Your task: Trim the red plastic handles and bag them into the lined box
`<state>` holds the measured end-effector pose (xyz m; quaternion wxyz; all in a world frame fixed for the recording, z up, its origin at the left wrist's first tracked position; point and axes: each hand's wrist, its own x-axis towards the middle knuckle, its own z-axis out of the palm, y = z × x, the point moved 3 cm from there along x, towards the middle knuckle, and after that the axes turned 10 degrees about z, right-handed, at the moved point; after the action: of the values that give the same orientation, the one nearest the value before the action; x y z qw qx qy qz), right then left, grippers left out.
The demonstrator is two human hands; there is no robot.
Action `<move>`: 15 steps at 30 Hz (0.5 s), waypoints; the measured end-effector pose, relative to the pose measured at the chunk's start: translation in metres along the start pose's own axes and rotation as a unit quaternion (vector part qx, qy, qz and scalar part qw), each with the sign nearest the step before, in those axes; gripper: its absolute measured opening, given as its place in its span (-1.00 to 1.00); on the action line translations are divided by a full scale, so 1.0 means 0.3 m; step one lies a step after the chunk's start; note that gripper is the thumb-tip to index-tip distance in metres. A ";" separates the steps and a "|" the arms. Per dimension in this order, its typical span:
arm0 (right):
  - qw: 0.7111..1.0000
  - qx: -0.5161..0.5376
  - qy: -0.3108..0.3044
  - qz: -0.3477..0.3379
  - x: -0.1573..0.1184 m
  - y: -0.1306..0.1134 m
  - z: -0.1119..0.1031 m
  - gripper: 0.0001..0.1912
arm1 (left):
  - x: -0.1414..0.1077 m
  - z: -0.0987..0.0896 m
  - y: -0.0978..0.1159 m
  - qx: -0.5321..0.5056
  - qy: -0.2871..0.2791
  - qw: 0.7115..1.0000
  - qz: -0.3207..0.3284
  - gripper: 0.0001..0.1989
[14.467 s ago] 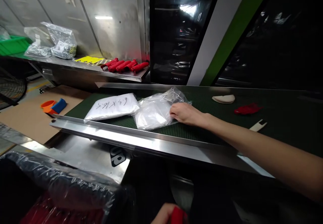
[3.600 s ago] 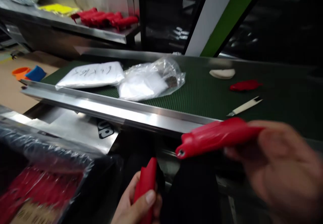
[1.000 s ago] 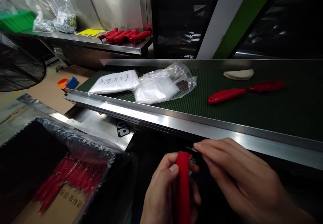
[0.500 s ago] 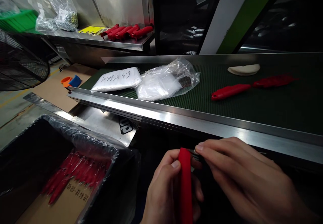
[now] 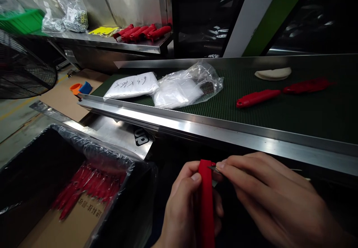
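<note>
My left hand [image 5: 181,203] is wrapped round a long red plastic part [image 5: 206,199], which stands nearly upright with its lower end out of frame. Pinched in my right hand [image 5: 268,188] is a small knife blade [image 5: 213,169], its pointed metal tip at the upper right edge of the red part. The knife's handle is hidden by my fingers. A little red bit shows beside the blade. On the conveyor belt lie two more red parts, a nearer one [image 5: 257,98] and a blurred farther one [image 5: 306,86], with an off-white curved piece [image 5: 272,74] behind them.
White plastic packets [image 5: 131,85] and a clear bag [image 5: 205,78] lie on the green belt [image 5: 229,113], behind its metal rail [image 5: 179,118]. At lower left stands a lined bin [image 5: 131,169] with red parts on cardboard. A fan [image 5: 25,65] and a shelf [image 5: 97,41] are farther left.
The blade now shows more clearly against the red part's upper edge, and a small red bit has appeared beside it. Both hands keep their grips; the view has shifted slightly.
</note>
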<state>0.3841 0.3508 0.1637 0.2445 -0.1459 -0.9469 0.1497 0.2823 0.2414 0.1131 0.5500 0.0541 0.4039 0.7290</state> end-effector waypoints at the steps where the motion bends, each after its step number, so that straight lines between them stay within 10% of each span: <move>1: 1.000 0.003 -0.001 -0.005 -0.003 -0.004 0.003 -0.62 | -0.001 -0.002 0.001 0.000 0.008 1.000 0.005 -0.70; 15: 1.000 -0.009 -0.022 -0.019 -0.069 -0.068 0.040 -0.64 | 0.022 -0.003 0.055 -0.029 0.031 0.999 0.009 -0.78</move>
<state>0.3912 0.3223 0.1522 0.2248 -0.1265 -0.9560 0.1400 0.2666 0.2453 0.1209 0.5323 0.0194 0.3991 0.7463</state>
